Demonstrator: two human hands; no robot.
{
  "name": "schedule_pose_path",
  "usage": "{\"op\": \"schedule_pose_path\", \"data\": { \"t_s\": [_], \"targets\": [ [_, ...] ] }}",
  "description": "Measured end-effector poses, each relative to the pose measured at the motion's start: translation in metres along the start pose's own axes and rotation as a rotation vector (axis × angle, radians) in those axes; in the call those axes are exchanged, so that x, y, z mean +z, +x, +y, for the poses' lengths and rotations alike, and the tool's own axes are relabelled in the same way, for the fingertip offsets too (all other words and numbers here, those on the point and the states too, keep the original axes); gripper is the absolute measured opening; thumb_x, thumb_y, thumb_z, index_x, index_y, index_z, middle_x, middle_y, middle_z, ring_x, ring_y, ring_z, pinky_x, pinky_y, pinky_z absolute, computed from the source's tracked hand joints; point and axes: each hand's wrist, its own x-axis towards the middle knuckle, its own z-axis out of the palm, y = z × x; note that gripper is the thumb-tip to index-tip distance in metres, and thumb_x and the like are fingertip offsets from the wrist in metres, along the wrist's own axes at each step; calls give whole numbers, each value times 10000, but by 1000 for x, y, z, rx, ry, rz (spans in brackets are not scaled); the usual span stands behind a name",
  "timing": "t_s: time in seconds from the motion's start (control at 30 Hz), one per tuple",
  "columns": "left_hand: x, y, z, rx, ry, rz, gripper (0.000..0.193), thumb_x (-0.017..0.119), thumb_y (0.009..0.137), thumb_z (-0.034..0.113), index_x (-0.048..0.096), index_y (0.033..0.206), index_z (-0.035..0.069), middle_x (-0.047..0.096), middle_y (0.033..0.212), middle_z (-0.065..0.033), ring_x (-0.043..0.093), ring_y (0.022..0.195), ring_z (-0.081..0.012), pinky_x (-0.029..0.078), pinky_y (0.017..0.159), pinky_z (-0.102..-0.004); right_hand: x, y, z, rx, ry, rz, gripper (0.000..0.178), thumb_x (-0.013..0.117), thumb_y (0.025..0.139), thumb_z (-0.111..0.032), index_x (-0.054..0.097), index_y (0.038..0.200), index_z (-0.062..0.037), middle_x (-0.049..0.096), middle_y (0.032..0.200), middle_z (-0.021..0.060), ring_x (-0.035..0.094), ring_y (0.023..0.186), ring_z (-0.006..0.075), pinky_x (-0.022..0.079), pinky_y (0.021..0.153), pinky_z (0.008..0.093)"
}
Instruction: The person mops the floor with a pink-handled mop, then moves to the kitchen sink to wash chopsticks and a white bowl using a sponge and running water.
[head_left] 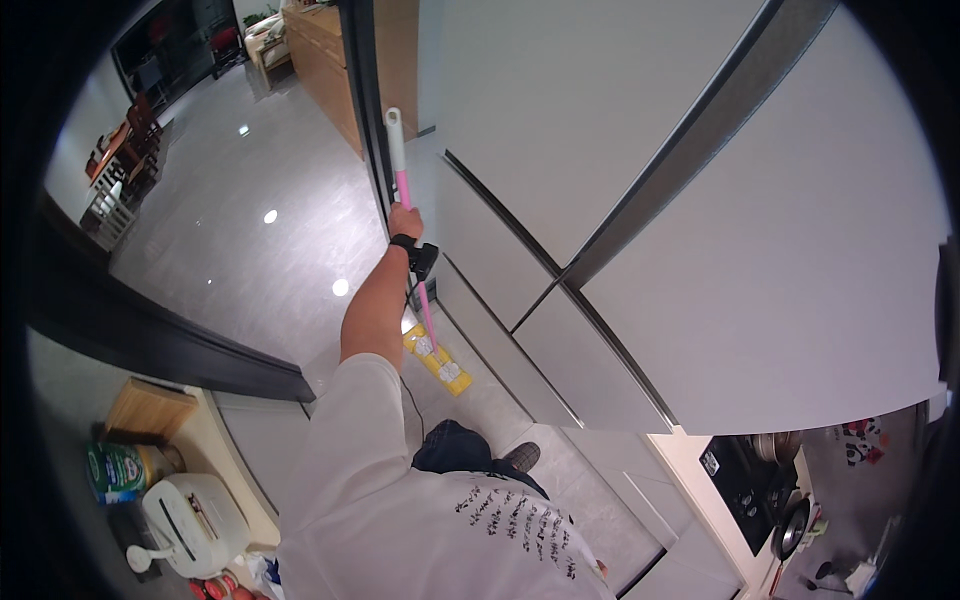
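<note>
My left hand [404,221] is closed around the pole of a mop [403,188], just below its white upper grip. The pole is pink and runs down past my forearm. At its lower end a yellow mop head [437,361] with whitish patches lies on the tiled floor beside the grey cabinet fronts. A black strap with a small black device [424,262] circles my left wrist, and a thin dark cable hangs below. My right hand does not show; only a sliver of skin appears at the shirt's right edge.
Tall grey cabinets [760,230] stand close on the right, a dark door frame [160,345] on the left. A counter bearing a white appliance [195,525] is at lower left. At lower right are a black cooktop [740,485] and a pan [792,528]. Chairs [108,212] stand beyond the doorway.
</note>
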Motion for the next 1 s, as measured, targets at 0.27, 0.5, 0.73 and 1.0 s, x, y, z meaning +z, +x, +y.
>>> {"op": "schedule_pose_path", "data": {
  "t_s": [0.27, 0.5, 0.73, 1.0],
  "targets": [
    [-1, 38, -5, -20, 29, -192, 474, 609, 906, 367, 622, 1077, -75, 672, 1059, -315, 654, 1033, -452, 517, 924, -485, 15, -15, 1, -70, 98, 57, 239, 694, 721, -149, 738, 854, 45, 716, 756, 220, 710, 675, 300, 548, 660, 387],
    [-6, 36, -8, -28, 42, -164, 510, 643, 886, 401, 631, 1040, -85, 670, 1022, -326, 651, 1017, -462, 515, 906, -498, -69, -27, -145, 98, 332, -70, 167, 637, 762, -92, 687, 814, 59, 680, 657, 140, 676, 596, 234, 550, 538, 368],
    [13, -54, -142, 7, 14, -207, 515, 651, 855, 472, 641, 924, -38, 671, 939, -292, 650, 938, -472, 523, 830, -520, -90, -24, -203, 100, 410, -112, 169, 592, 805, -78, 670, 881, 52, 655, 686, 112, 655, 598, 201, 556, 513, 343],
    [-61, -340, -414, 428, 929, -1208, 433, 443, 972, 369, 706, 1013, 27, 675, 1078, -277, 670, 1037, -387, 530, 872, -523, -74, -38, -156, 232, 424, -170, 138, 585, 828, -44, 654, 895, 54, 638, 723, 105, 657, 586, 207, 592, 505, 355]
  ]
}}
